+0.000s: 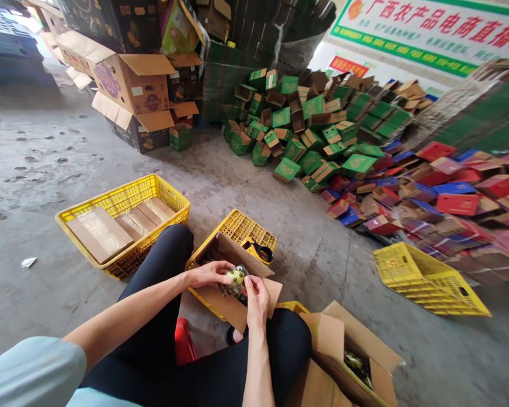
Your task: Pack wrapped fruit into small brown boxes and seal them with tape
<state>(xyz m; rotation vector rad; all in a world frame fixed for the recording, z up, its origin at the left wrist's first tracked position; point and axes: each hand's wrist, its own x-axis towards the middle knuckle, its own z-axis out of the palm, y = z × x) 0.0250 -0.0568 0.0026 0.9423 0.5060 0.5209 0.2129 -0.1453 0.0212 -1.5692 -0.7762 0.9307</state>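
Note:
Above an open cardboard box (271, 291), my left hand (209, 273) and my right hand (257, 294) hold a small clear plastic packet (238, 276) with something yellow-green and rounded inside, perhaps a fruit. The fingers of both hands pinch it from opposite sides. Dark, shiny pieces lie in the box below, partly hidden by my hands. That box sits on a yellow plastic crate (249, 227) between my knees. A yellow-and-black tape dispenser (257, 249) rests at the crate's far end.
To the left stands a yellow crate (122, 189) with several taped cardboard boxes (99, 233). An open carton (360, 330) with dark wrapped items is by my right knee. Green boxes (296, 150) and red-and-blue boxes (457, 203) are heaped behind. Another yellow crate (427, 280) lies tilted at right.

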